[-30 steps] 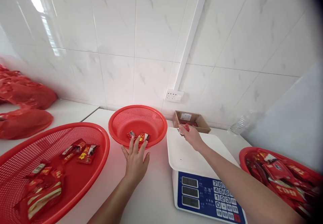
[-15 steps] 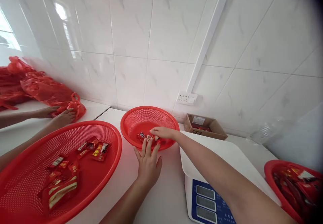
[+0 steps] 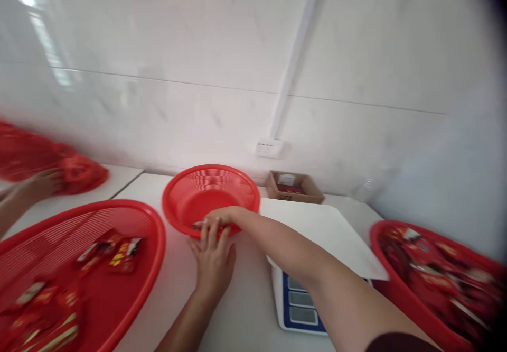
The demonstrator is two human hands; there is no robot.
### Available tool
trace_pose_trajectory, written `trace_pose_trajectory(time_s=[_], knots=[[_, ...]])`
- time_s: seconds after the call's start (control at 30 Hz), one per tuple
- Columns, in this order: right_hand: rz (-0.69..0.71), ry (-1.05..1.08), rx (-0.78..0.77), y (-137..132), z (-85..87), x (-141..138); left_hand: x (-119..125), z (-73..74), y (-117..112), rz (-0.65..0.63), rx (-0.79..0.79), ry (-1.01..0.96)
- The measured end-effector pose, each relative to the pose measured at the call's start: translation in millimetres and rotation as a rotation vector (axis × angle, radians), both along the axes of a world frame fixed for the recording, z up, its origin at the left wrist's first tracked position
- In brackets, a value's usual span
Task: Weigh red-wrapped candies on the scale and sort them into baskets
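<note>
A round red plastic basket (image 3: 209,175) sits at the middle of the table. My left hand (image 3: 216,262) is at its near rim, palm down with fingers stretched and apart. My right hand (image 3: 226,215) reaches over the rim from the right, low inside the basket, its fingertips largely hidden behind my left fingers. A small part of the snack packets (image 3: 197,226) shows beside these fingers. Whether my right fingers grip them cannot be made out. To the right, under my right forearm, stands a digital scale (image 3: 301,212) with a white platform.
A larger red basket (image 3: 156,251) with several red packets (image 3: 123,254) stands at left. At right a red basket (image 3: 376,230) is full of packets. A cardboard box (image 3: 297,196) is by the wall. Another person's hand (image 3: 45,185) touches red plastic bags (image 3: 83,175).
The view has swung to the right, bringing more of the full right basket in. My right hand has moved lower among the packets, toward my left fingers. Fewer packets show in the small basket.
</note>
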State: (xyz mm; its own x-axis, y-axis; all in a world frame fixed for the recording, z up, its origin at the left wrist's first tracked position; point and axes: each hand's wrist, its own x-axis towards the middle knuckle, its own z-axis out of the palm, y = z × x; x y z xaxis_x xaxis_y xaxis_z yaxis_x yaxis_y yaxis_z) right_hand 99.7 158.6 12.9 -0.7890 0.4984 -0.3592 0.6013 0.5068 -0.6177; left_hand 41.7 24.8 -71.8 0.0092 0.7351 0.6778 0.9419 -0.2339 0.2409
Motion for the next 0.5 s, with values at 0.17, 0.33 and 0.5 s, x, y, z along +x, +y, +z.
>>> trace_pose_trajectory(time_s=[0.17, 0.33, 0.5], knots=[[-0.353, 0.223, 0.173, -23, 28.2, 67, 0, 5.9, 3, -0.033, 0.044, -0.041], [-0.623, 0.312, 0.557, -75, 49.7, 198, 11, 13.9, -5, -0.161, 0.141, -0.122], [-0.949, -0.101, 0.640, -151, 38.4, 330, 21, 0.9, -12, -0.452, 0.221, -0.222]])
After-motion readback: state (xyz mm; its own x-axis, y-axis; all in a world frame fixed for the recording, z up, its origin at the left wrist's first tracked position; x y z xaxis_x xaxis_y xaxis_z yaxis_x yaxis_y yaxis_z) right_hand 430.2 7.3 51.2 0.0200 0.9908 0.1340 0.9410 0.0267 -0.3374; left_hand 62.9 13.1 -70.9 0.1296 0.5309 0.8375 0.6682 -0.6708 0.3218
